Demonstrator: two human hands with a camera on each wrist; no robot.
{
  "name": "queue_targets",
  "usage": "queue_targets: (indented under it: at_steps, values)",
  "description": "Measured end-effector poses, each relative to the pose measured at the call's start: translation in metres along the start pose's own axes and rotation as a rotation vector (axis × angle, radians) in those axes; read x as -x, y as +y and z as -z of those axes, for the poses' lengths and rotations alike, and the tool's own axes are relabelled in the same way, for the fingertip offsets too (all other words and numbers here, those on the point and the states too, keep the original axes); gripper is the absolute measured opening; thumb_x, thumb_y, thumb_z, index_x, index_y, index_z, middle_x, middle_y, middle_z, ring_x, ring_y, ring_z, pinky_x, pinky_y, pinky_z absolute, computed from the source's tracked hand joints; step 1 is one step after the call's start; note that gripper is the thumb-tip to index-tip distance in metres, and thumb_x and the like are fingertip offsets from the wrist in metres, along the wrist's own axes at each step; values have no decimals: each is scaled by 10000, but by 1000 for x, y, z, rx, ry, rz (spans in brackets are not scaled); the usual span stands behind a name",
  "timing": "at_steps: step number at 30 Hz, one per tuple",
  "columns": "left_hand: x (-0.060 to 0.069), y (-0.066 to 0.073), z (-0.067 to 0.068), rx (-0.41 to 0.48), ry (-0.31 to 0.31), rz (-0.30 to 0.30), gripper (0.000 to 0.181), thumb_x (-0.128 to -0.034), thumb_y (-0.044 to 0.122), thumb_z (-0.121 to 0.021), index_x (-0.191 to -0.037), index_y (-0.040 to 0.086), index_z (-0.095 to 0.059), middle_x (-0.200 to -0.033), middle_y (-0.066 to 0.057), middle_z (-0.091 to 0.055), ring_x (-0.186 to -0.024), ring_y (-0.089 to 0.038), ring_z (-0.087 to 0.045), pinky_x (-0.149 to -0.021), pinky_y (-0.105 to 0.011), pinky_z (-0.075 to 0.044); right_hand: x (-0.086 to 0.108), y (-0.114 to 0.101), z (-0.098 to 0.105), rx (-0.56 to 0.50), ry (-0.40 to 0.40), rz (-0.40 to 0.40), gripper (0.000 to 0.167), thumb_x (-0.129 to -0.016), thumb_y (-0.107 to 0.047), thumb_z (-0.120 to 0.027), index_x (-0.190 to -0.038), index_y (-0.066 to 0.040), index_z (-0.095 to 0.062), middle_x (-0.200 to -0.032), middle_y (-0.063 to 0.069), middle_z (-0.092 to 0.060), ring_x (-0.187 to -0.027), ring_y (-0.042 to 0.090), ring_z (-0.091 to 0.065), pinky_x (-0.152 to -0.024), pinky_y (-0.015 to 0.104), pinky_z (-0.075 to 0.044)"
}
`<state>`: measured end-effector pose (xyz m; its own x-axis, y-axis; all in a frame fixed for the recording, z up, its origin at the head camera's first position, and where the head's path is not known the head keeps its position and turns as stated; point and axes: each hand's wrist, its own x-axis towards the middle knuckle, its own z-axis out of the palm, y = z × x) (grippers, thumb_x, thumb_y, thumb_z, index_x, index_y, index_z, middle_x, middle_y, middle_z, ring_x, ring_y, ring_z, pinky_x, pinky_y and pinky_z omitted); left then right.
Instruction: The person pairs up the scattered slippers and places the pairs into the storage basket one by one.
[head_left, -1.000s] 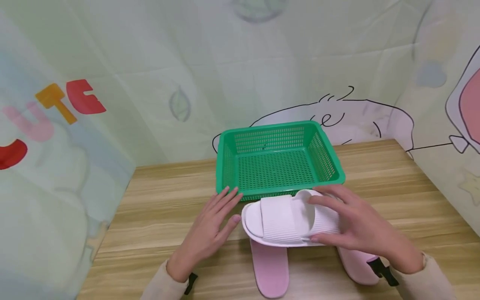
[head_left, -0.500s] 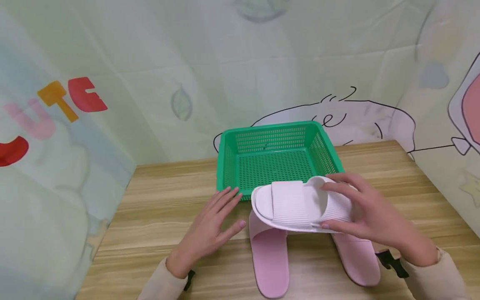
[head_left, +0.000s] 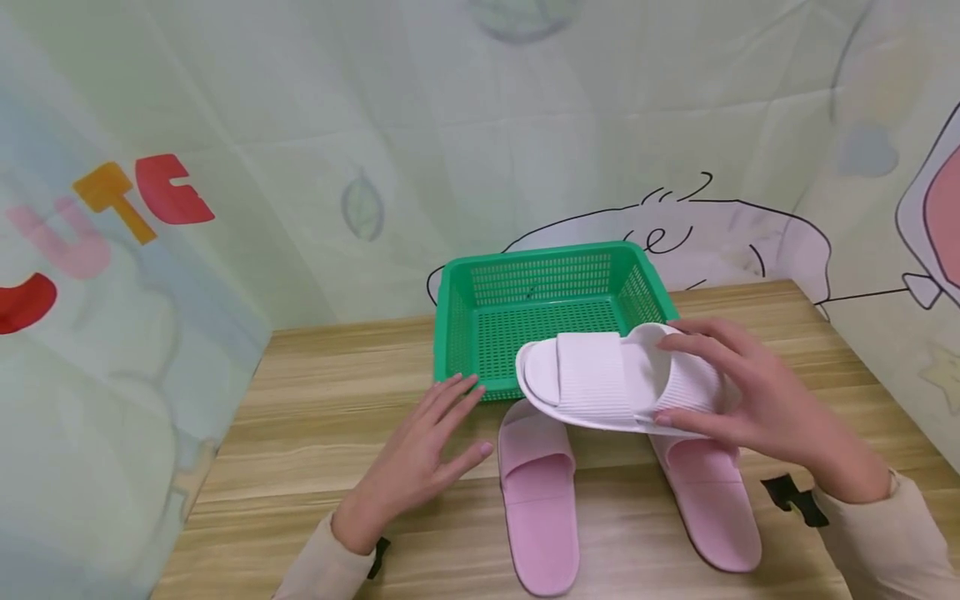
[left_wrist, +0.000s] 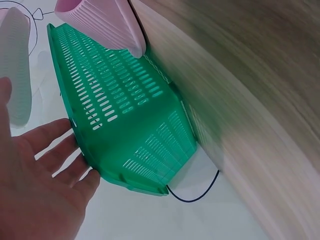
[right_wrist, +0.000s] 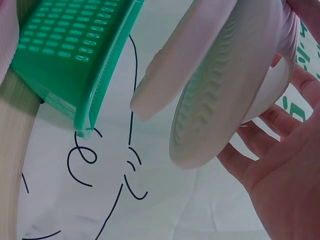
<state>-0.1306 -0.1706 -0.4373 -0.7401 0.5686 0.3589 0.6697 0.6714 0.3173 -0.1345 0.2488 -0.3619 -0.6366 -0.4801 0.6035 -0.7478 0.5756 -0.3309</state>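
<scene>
Pair of white slippers with ribbed straps (head_left: 600,379), nested together, held aloft above the table; from the head they cover the near right part of a green rectangular basket of perforated plastic (head_left: 442,325). Whether they hang directly over it cannot be told.

Right hand (head_left: 772,400): grasping the white pair at one end, thumb on the near side, fingers across the strap; some fingertips hidden.

Left hand (head_left: 412,458): grasping nothing, fingers extended, fingertips at the basket's rim.

Two flat pink slippers (head_left: 543,525), on the wood-grain table (head_left: 322,417); the right one's toe end is hidden by the white pair.

Beige sleeves (head_left: 888,542), cut off at the lower edge.

Left wrist view: basket's outer slotted wall, hidden from the head; a pink slipper cropped above, a white one cropped at left.

Right wrist view: patterned tread and two stacked soles, unseen from the head; far ends cropped
</scene>
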Motion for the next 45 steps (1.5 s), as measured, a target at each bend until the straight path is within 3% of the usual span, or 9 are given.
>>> queue_targets:
  at_steps: [5, 12, 18, 28, 34, 40, 45]
  values:
    - [0, -1, -1, 3, -6, -2, 787, -1058, 655, -482, -1590, 75, -479, -1661, -128, -434, -1551, -398, -365, -1231, -581, -362, -7, 0, 1, 28, -11, -22, 819, -607, -251, -1039, -1347, -151, -704, -1407, 62, -639, -1221, 239, -615, -1005, 90, -396]
    - [1, -1, 0, 4, -2, -8, 799, -1057, 657, -478, -1594, 65, -469, -1659, -146, -430, -1554, -407, -353, -1236, -581, -353, -23, 6, -1, -16, 2, 35, 780, -659, -304, -1019, -1353, -140, -702, -1412, 78, -641, -1259, 267, -603, -1073, 108, -368]
    - [0, -1, 2, -8, -10, -14, 788, -1061, 641, -490, -1605, 72, -453, -1671, -136, -413, -1557, -400, -351, -1243, -567, -348, -38, 11, -1, -21, -11, 47, 782, -645, -237, -1021, -1351, -137, -699, -1407, 66, -636, -1280, 266, -593, -1102, 105, -353]
    - [-2, 0, 1, -14, -19, -7, 748, -1061, 589, -547, -1595, 71, -470, -1664, -138, -424, -1567, -364, -347, -1252, -549, -340, -63, 15, 0, 3, -34, 92, 776, -673, -223, -1007, -1371, -113, -687, -1388, 100, -635, -1285, 316, -595, -1064, 137, -376]
    - [-3, 0, 1, -8, -19, 3, 712, -1059, 545, -586, -1584, 74, -487, -1665, -118, -423, -1570, -349, -346, -1262, -536, -328, -79, 15, 2, -4, -39, 105, 711, -781, -405, -955, -1381, -132, -687, -1392, 118, -632, -1267, 328, -592, -1026, 269, -460]
    - [-1, 1, 2, 5, -9, 4, 670, -1058, 480, -625, -1573, 68, -503, -1660, -125, -429, -1555, -376, -366, -1252, -547, -340, -99, 18, 3, 9, -59, 67, 749, -711, -246, -995, -1382, -136, -683, -1379, 111, -635, -1239, 323, -605, -926, 490, -537]
    - [1, 1, 5, 12, -6, 12, 654, -1052, 439, -651, -1576, 77, -504, -1660, -120, -429, -1555, -372, -365, -1249, -553, -343, -114, 22, 1, 3, -84, 10, 758, -721, -250, -996, -1400, -148, -674, -1404, 89, -621, -1249, 309, -603, -905, 520, -557]
